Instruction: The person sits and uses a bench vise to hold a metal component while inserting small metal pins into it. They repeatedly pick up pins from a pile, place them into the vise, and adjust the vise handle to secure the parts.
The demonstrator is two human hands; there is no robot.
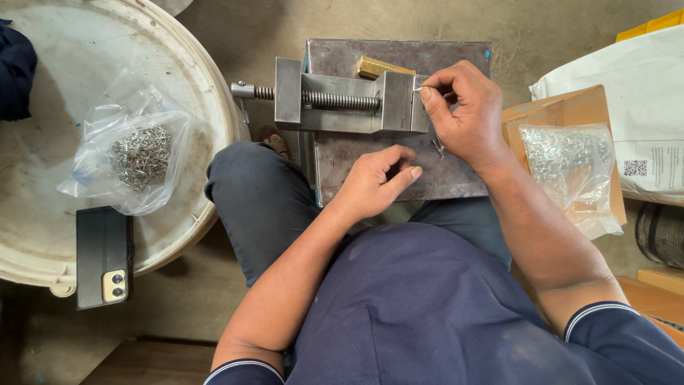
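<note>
The right hand (467, 114) is raised over the far end of a small steel vise (342, 100), its grip narrow, thumb and forefinger pinched on a small metal piece (419, 83) that sits at the top of the vise's closed end; whether the piece is already clamped or only held there cannot be told; a second small metal piece (437, 147) shows just under the heel of that hand, lying on the grey metal block (370, 167) that carries the vise; the left hand (377, 182) rests on the near part of the same block, fingers loosely curled, thumb tip close to the forefinger, holding nothing that can be seen; the vise's threaded screw (335, 100) runs leftward to a round end that juts past the block's edge; a brass-coloured bar (381, 68) lies just behind the vise; the block sits between the person's knees, in dark blue trousers; to the left stands a wide white tub lid (199, 85) bearing a clear bag of small metal parts (139, 157) and a dark phone (103, 257) lying back up; to the right, a second clear bag of metal parts (570, 167) lies in an open cardboard box (563, 110), beside a white sack (634, 85).
</note>
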